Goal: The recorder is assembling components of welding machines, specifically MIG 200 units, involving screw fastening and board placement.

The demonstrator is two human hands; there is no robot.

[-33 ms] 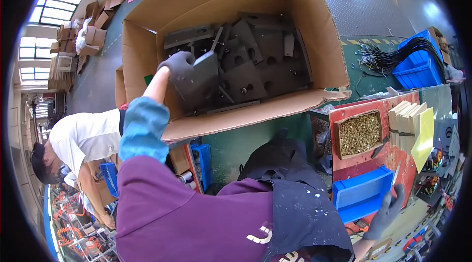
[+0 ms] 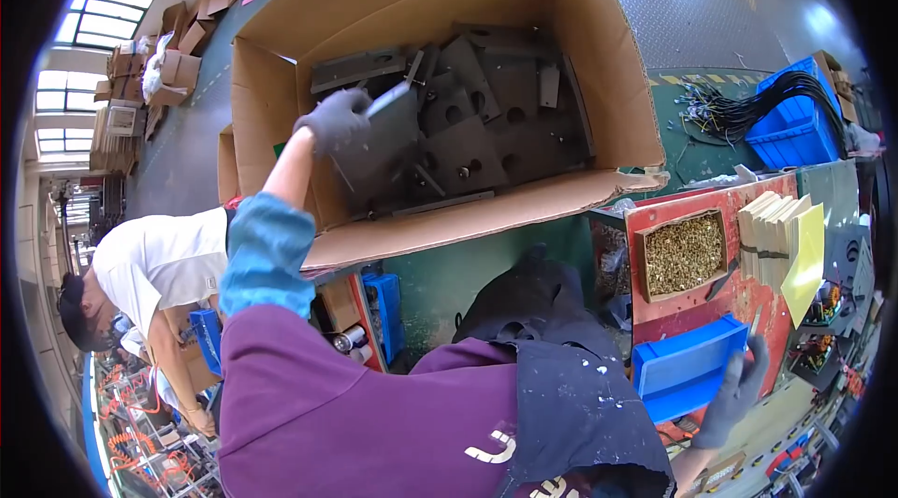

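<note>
While my left hand (image 2: 335, 119) in grey glove clenches a dark metal plate (image 2: 379, 147) inside the cardboard box (image 2: 281, 40), upper centre of frame, my right hand (image 2: 734, 395), lower right, grips the blue bin (image 2: 687, 369) w/ fingers.

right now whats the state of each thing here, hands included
large brown cardboard box: open, flaps up, partly filled
dark grey metal plates: piled loosely in the box
left hand in grey glove: fingers closed on one plate
right hand in grey glove: resting on the blue plastic bin, which looks empty
small cardboard tray of brass-coloured bits: full
</note>
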